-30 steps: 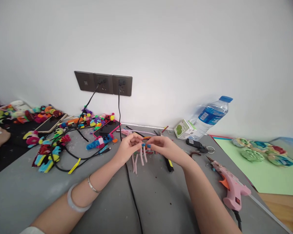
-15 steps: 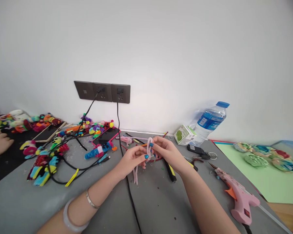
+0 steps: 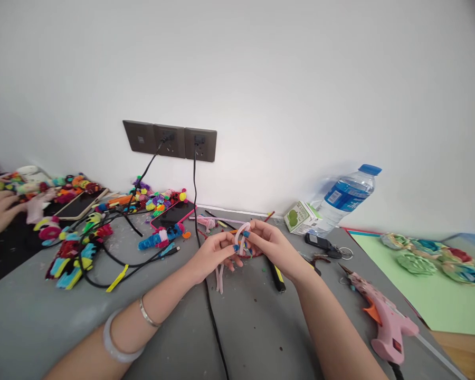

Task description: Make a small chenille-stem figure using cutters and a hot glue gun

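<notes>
Because the pink fuzzy stem likely springs open, we pinch its loop with left hand and right hand, fingertips closed, over the grey table, left of the black-and-yellow tool.

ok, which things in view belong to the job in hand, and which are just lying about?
In the job:
- pale pink pipe cleaner, at the fingers of both hands
- possibly the glue gun, unheld

Lying about, by the look of it:
- water bottle
- drink carton
- key fob
- pink-edged phone
</notes>
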Demonstrator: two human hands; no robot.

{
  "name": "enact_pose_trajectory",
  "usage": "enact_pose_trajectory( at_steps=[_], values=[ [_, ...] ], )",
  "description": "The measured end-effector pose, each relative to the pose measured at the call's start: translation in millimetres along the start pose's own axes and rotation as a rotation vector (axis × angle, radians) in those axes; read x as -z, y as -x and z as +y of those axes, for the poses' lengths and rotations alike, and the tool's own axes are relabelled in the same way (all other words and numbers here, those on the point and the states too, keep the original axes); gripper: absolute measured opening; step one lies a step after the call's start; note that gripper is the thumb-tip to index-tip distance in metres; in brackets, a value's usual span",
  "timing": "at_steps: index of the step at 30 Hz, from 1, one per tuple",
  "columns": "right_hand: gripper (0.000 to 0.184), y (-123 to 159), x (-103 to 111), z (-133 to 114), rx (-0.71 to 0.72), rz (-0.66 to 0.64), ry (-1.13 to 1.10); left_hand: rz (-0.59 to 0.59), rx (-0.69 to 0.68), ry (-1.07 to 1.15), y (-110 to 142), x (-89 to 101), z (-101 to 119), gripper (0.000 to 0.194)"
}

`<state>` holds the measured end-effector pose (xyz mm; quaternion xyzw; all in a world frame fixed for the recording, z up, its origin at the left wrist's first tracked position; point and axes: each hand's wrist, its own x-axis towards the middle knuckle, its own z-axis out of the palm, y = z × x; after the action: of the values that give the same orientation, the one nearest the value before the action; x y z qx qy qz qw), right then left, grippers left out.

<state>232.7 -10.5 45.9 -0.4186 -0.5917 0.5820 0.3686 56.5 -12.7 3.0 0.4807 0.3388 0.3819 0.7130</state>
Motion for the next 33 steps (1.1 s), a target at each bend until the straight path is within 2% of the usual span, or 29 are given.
enact_pose_trajectory(
  at_steps=[4,13,19,27,33],
  values=[
    [0.035,0,1,1,0.031,-0.023,0.006,-0.01,0.028,0.018,1,-1.5,2,0.039],
    [0.034,-1,0,-1,0.07,0.035,0.044,-0.027,0.009,0.042,0,3.7,-2,0.038],
    [0.036,0,1,-2,0.075,0.003,0.029,-0.01,0.02,0.077,1,3.7,-1,0.04],
    [0.022,1,9,2,0.121,-0.078,-0.142,-0.012,0.045,0.152,-1,3.7,1,0.04],
    [0.019,0,10,3,0.104,-0.134,-0.342,-0.086,0.041,0.039,4,1.0,8,0.035]
  ],
)
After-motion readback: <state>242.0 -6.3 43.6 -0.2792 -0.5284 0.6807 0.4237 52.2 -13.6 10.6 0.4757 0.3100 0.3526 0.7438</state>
